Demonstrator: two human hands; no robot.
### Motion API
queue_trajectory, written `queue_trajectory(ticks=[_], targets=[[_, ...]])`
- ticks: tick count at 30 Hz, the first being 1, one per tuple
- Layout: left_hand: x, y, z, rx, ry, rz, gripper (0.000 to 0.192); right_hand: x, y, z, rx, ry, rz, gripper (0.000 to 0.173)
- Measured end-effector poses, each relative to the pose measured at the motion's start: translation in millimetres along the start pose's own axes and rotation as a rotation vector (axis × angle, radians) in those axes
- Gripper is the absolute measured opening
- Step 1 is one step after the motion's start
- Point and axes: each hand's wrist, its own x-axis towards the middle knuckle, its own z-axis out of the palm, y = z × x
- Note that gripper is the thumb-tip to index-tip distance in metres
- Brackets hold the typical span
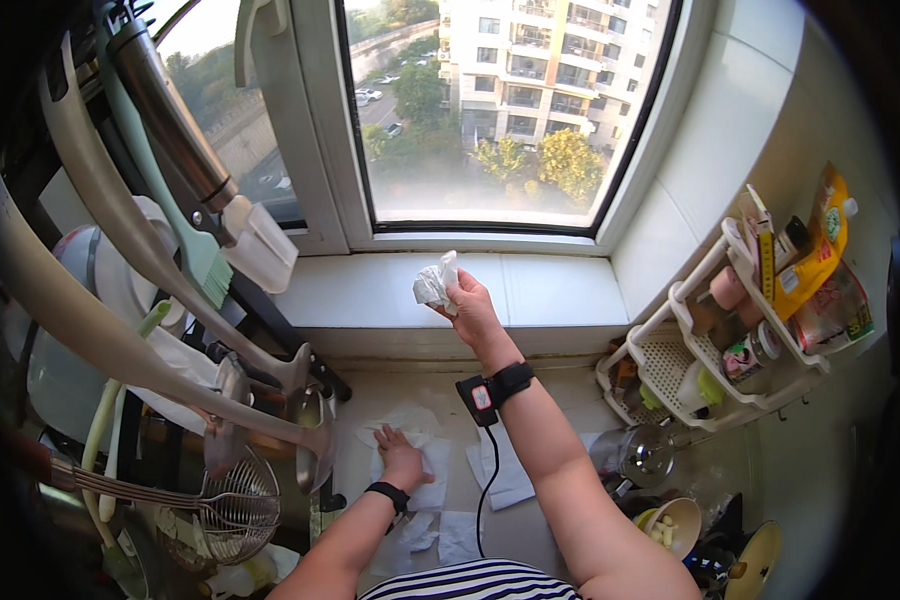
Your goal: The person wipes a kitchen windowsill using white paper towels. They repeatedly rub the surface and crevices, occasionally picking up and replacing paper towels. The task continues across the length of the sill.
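In my right hand [471, 309], raised over the white tiled windowsill [559, 291], is a crumpled white paper towel [436, 285] pinched between thumb and fingers. My left hand [401, 459] lies palm down with spread fingers on white paper towels [433, 495] on the counter [457, 416]. More white paper [501, 474] lies flat below my right forearm. Nearer my body are a crumpled piece [418, 531] and a flat sheet [459, 537].
At left hang a ladle [157, 375], a silicone brush [199, 247] and a wire strainer [241, 506]. A tiered plastic rack [656, 352] with jars and packets stands right. Below it are a glass vessel [641, 456] and a bowl [682, 514]. A cable [487, 491] trails from my right wrist.
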Motion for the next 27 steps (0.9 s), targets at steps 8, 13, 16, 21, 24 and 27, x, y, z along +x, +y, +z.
queue_trajectory(ticks=[8, 13, 16, 21, 24, 27], targets=[[2, -1, 0, 0.055, 0.003, 0.039, 0.108, 15, -13, -54, -1.055, 0.301, -0.324, 0.04], [3, -3, 2, 0.049, 0.015, 0.055, 0.103, 11, -20, -67, -1.859, 0.131, -1.017, 0.025], [5, -2, 5, 0.071, -0.008, 0.088, 0.105, -5, -21, -62, -1.813, -0.083, -0.739, 0.035], [12, -2, 15, 0.023, 0.017, 0.039, 0.112, -38, -11, -48, -2.058, -0.182, -0.436, 0.058], [15, 0, 17, 0.003, 0.022, 0.001, 0.114, -38, 4, -24, -2.163, -0.028, -0.263, 0.079], [13, 1, 15, 0.056, 0.04, -0.004, 0.109, -15, 33, 24, -1.979, -0.118, -0.281, 0.078]])
